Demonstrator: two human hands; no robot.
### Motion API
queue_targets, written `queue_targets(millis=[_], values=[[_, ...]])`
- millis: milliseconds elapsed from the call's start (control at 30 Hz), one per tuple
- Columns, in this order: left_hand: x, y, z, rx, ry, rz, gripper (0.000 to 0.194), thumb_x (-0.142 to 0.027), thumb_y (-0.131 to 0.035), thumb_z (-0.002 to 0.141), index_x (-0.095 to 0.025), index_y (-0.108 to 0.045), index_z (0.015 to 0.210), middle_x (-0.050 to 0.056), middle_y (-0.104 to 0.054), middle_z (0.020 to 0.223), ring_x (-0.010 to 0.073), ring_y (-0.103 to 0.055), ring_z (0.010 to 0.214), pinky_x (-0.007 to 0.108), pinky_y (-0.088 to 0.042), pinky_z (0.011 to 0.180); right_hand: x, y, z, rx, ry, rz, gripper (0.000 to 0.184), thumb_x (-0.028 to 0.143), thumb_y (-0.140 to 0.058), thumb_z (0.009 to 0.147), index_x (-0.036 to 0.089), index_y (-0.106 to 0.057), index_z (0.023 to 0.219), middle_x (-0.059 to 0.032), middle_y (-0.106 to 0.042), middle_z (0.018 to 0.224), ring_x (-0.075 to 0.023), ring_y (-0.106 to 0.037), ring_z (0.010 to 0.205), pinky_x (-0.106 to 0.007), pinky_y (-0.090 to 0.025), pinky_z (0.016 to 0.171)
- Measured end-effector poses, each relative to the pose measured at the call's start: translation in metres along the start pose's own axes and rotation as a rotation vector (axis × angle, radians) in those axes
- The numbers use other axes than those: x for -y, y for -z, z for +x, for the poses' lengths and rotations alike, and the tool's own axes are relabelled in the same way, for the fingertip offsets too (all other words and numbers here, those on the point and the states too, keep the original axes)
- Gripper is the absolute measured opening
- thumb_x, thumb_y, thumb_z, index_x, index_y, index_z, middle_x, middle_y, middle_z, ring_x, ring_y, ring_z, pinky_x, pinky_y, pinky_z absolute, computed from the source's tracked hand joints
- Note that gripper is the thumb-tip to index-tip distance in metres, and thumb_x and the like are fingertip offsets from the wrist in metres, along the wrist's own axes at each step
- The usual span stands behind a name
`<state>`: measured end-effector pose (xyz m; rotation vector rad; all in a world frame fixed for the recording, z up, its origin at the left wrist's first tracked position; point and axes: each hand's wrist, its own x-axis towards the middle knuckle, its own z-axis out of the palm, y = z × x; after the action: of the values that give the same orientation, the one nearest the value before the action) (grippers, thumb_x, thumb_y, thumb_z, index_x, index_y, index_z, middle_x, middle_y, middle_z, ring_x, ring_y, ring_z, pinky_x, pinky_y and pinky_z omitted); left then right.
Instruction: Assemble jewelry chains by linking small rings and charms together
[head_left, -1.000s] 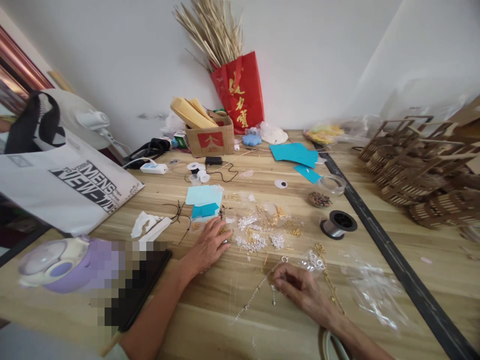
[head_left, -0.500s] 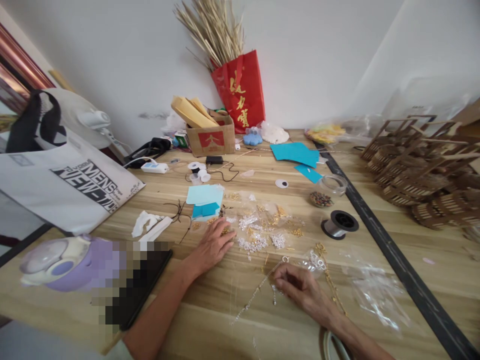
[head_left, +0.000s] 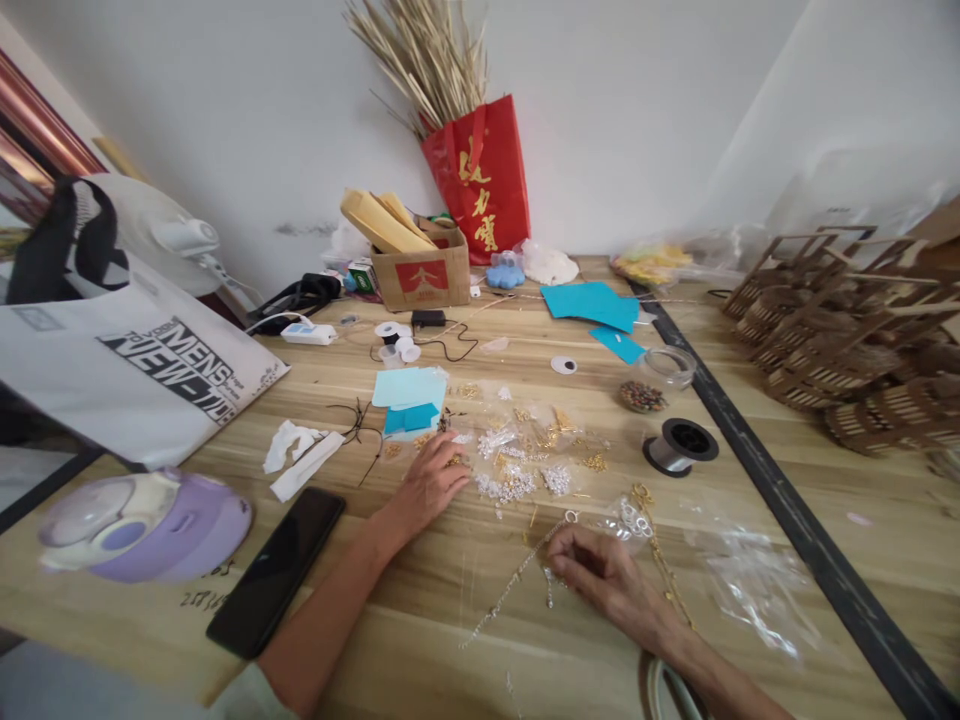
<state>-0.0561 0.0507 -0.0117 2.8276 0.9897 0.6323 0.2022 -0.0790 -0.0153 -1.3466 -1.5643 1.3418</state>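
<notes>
A grey wire spool with black flanges (head_left: 679, 447) and a clear round jar of mixed beads (head_left: 643, 395) stand right of centre, beyond the clear and gold bead piles (head_left: 517, 475). In the lower centre, a thin silver chain (head_left: 510, 588) runs up beside the right hand (head_left: 600, 575), its fingers curled; its grip is unclear. The left hand (head_left: 429, 485), loosely open, touches small gold beads (head_left: 454, 460).

A plain, pale grey-green sleeve (head_left: 253, 695) at the frame's lower left ends near the elbow; the left hand (head_left: 431, 482) and right hand (head_left: 600, 572) are bare, with slender fingers.
</notes>
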Motion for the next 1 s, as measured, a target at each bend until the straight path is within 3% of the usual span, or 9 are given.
queue_targets(millis=[700, 1000], values=[[-0.0016, -0.0034, 0.0035, -0.048, -0.077, 0.021, 0.022, -0.013, -0.048, 0.093, -0.016, -0.067, 0.083, 0.007, -0.065, 0.090, 0.0250, -0.050, 0.116, 0.045, -0.048, 0.100, -0.0026, 0.0006, 0.0003, 0.010, 0.003, 0.020, 0.026, 0.041, -0.054, 0.089, 0.018, -0.057, 0.077, 0.0022, -0.046, 0.066, -0.0124, -0.039, 0.060, -0.025, -0.030, 0.055], [0.0002, -0.0066, 0.0048, -0.154, -0.077, -0.069, 0.019, -0.011, -0.052, 0.089, -0.017, -0.065, 0.077, 0.006, -0.063, 0.080, 0.0235, -0.055, 0.106, 0.043, -0.049, 0.095, -0.0050, 0.0010, 0.0005, 0.020, 0.016, 0.029, 0.023, 0.036, -0.054, 0.090, 0.017, -0.057, 0.079, 0.0025, -0.044, 0.065, -0.0119, -0.037, 0.060, -0.025, -0.028, 0.054]])
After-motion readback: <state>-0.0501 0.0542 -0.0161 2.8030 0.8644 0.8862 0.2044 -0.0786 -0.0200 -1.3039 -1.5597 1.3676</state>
